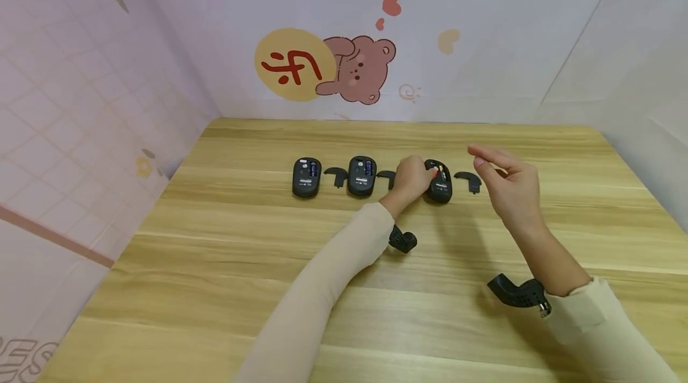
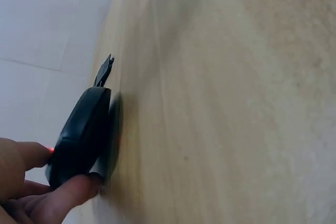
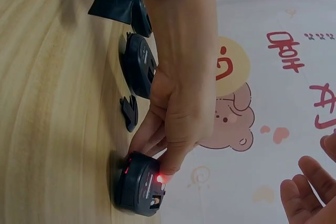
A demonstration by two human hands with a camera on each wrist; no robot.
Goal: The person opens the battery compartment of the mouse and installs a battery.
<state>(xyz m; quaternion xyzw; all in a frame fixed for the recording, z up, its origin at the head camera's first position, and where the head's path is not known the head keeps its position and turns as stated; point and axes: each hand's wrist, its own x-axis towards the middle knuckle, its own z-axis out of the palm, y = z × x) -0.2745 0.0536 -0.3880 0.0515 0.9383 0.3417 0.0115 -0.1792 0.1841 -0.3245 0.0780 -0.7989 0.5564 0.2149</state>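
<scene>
My left hand (image 1: 412,177) grips the left side of a black computer mouse (image 1: 442,190), the rightmost of three, thumb on its underside. The mouse is bottom up and slightly tilted, close over the table. Its battery slot is uncovered, with a battery (image 1: 443,171) inside. A red light (image 3: 160,179) glows beside the thumb. My right hand (image 1: 510,189) hovers to the right, fingers loosely bent and thumb near the index finger, nothing visible between them. Nearest to it lies a black battery cover (image 1: 472,181).
Two more upturned mice, the left one (image 1: 307,178) and the middle one (image 1: 361,177), show blue batteries. A battery cover (image 1: 337,175) lies between them; another cover (image 1: 384,177) is partly hidden by my left hand. A wall with a bear picture (image 1: 359,72) stands behind the wooden table (image 1: 236,204).
</scene>
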